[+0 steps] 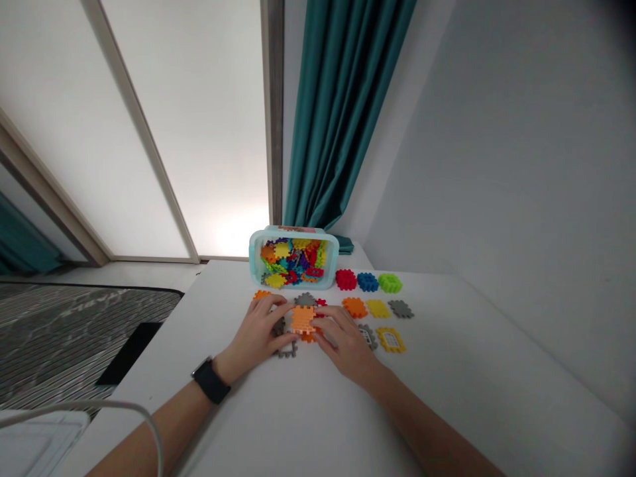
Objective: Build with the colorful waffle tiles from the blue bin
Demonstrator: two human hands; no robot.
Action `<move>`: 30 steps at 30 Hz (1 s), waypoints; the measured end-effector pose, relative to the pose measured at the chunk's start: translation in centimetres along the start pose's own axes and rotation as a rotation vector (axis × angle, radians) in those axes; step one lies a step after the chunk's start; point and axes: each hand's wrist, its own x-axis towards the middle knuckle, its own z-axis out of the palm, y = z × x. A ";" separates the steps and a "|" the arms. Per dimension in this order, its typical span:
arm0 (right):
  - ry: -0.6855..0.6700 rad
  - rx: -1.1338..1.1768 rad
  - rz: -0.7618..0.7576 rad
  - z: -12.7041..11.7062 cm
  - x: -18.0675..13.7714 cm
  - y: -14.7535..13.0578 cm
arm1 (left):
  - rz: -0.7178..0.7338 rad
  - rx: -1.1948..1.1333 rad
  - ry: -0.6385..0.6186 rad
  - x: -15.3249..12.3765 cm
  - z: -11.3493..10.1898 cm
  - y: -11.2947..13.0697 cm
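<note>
An orange interlocking tile [303, 318] with notched edges is between my two hands, raised a little over the white table. My left hand [259, 328], with a black watch on the wrist, has its thumb and forefinger closed on the tile's left side. From the right, my right hand [345, 339] pinches the opposite edge with thumb and fingers. More orange shows just below the tile, partly hidden. A grey frame piece [287, 351] lies under my left thumb. Behind the tile are a grey tile [305, 299] and a small red piece [321, 303], the latter partly covered by my right fingers.
A light-blue bin [254, 265] full of mixed tiles stands at the back. To the right lie stacks of red [346, 279], blue [368, 282] and green tiles [390, 283], then orange [354, 307], yellow [378, 309], grey [400, 309] and a yellow window tile [391, 340]. A cable [124, 404] curves at lower left.
</note>
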 end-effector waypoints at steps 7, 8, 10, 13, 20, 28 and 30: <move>-0.035 0.000 0.022 0.0 -0.1 0.1 | 0.007 0.008 0.008 0.0 0.1 -0.1; -0.035 0.001 0.022 0.0 -0.1 0.1 | 0.007 0.010 0.009 0.0 0.1 -0.1; -0.032 0.000 0.017 0.0 0.0 0.1 | 0.005 0.014 0.011 0.0 0.1 -0.1; -0.030 -0.006 0.007 0.0 0.1 0.1 | -0.001 0.017 0.011 0.0 0.1 -0.1; -0.038 -0.015 0.013 0.0 0.0 0.1 | 0.000 0.016 0.023 -0.1 0.1 0.0; -0.034 -0.027 0.015 0.2 0.0 0.3 | 0.013 0.020 0.035 0.0 0.1 -0.1; -0.034 -0.029 0.007 0.1 0.0 0.3 | 0.014 0.030 0.037 0.0 0.2 -0.1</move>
